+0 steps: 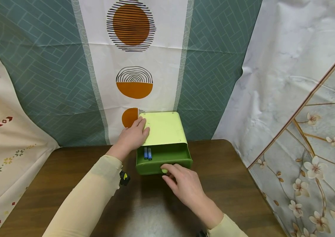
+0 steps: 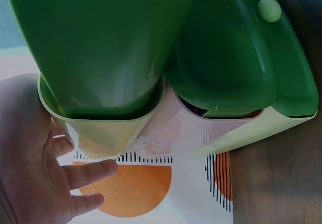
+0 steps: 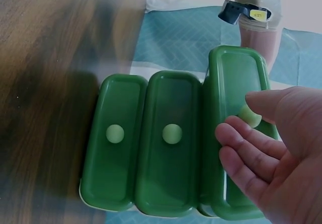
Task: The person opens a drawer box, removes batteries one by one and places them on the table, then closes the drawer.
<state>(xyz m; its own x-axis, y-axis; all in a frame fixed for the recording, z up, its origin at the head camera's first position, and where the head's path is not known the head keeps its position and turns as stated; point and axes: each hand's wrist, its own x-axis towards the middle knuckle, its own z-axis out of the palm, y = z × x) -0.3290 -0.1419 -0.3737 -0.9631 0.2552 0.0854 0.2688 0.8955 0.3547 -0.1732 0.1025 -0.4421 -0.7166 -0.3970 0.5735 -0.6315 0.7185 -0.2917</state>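
green top drawer (image 1: 152, 168) pulled out, 2 blue batteries (image 1: 150, 154) inside
the right hand (image 1: 185, 185) pinched the round knob (image 1: 164, 171); the left hand (image 1: 131, 135), fingers extended, rested on the yellow-green cabinet's (image 1: 166, 128) left edge, clutching nothing. the batteries lay side by side near the drawer's left end. from where i stood, a hard tug risked rolling them, or, if the left hand slipped, dragging the whole cabinet.

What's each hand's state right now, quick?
Left hand: open, resting at the left side of the drawer unit.
Right hand: closed, pinching the round knob of the open top drawer.
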